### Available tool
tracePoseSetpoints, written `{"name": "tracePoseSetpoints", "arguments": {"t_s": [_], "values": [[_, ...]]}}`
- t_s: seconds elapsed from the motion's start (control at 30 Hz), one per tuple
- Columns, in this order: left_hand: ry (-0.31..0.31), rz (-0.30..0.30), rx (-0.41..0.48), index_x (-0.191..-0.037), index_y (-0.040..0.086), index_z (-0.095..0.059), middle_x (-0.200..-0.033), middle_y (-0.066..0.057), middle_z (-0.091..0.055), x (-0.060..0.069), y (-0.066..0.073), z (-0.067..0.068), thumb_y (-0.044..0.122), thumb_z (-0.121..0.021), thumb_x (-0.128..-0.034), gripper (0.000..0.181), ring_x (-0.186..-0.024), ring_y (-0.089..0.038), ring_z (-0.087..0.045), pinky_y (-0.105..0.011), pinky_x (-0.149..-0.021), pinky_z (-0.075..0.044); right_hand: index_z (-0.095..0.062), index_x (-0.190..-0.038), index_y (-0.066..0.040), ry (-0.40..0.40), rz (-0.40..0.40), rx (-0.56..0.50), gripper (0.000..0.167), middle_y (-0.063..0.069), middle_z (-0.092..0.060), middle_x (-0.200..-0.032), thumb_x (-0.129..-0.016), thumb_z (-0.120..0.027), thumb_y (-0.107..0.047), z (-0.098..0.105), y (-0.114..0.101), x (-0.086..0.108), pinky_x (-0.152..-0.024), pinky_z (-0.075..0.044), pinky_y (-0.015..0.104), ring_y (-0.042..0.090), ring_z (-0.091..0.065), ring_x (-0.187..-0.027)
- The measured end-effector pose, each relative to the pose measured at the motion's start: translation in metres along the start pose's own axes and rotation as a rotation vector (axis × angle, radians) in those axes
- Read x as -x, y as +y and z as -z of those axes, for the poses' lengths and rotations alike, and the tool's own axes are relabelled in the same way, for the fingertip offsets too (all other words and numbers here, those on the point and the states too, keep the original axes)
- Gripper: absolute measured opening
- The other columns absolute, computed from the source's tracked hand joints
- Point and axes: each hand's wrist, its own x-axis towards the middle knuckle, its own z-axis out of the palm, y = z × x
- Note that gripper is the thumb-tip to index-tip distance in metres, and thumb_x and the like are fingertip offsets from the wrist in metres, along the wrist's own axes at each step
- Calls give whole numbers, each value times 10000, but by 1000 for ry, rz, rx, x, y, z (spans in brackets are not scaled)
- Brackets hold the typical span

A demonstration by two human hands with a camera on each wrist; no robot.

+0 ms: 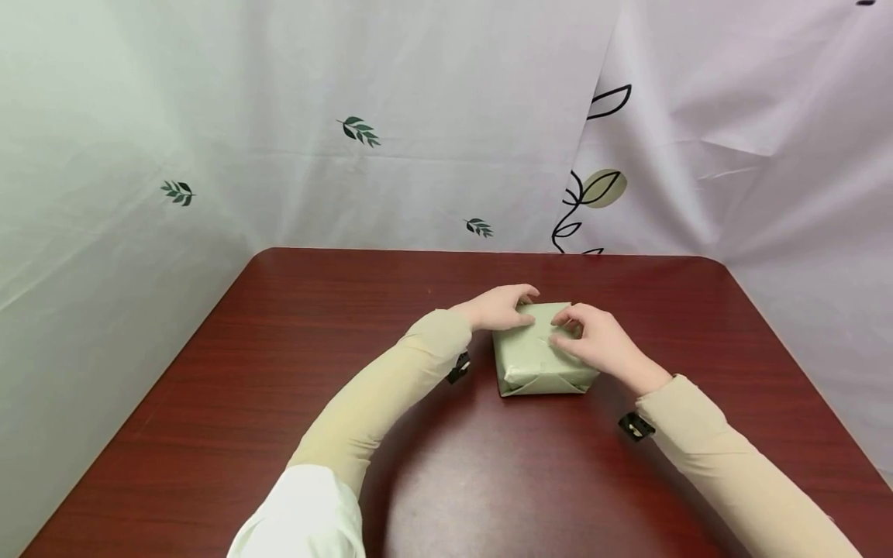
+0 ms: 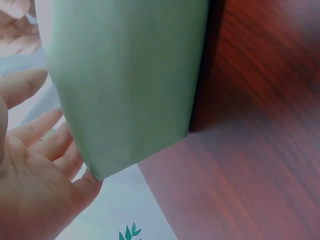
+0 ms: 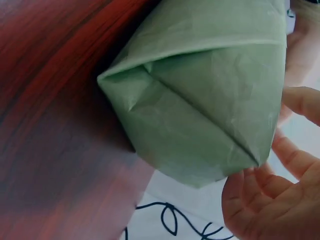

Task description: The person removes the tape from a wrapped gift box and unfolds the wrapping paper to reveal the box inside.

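Note:
A box wrapped in pale green paper [image 1: 533, 360] sits on the table, its folded end facing the person. The left hand [image 1: 498, 308] lies over the box's left back part, fingers loosely bent along the top. Over the right side, the right hand [image 1: 593, 335] has its thumb and fingers apart, lightly bent. In the left wrist view, the left hand [image 2: 40, 185] has its fingertips at the edge of the green box [image 2: 125, 90]. The right wrist view has the right hand [image 3: 280, 200] at the edge of the box [image 3: 200, 110], beside its folded paper end.
The dark red wooden table [image 1: 279, 372] extends around the box on every side. Behind it hangs a white cloth [image 1: 418, 77] printed with leaves. Each wrist carries a small black device, one on the left [image 1: 458, 367] and one on the right [image 1: 636, 426].

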Motion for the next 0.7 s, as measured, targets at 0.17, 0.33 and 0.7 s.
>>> {"name": "tracePoseSetpoints", "arguments": {"t_s": [0.17, 0.33, 0.7], "values": [[-4, 5, -17, -1334, 48, -499, -1292, -116, -580, -3, 0, 4, 176, -622, -913, 456, -1218, -201, -526, -297, -1010, -405, -669, -898, -47, -40, 0, 47, 208, 95, -655, -881, -758, -767, -165, -5, -6, -2, -783, -483, 419, 254, -617, -851], [-5, 11, -45, -1331, 61, -507, -1282, -114, -585, -4, 3, 4, 142, -638, -904, 454, -1207, -206, -530, -300, -996, -416, -664, -853, -62, -41, -19, 102, 210, 87, -648, -873, -746, -778, -202, -6, -10, -5, -756, -477, 421, 246, -611, -822], [10, 36, -83, -1319, 77, -525, -1287, -95, -586, -5, 8, 1, 140, -645, -900, 440, -1209, -191, -530, -282, -998, -410, -661, -805, -82, -50, -72, 139, 110, 81, -645, -855, -790, -722, -173, -7, -11, -9, -707, -468, 398, 211, -588, -766]]}}
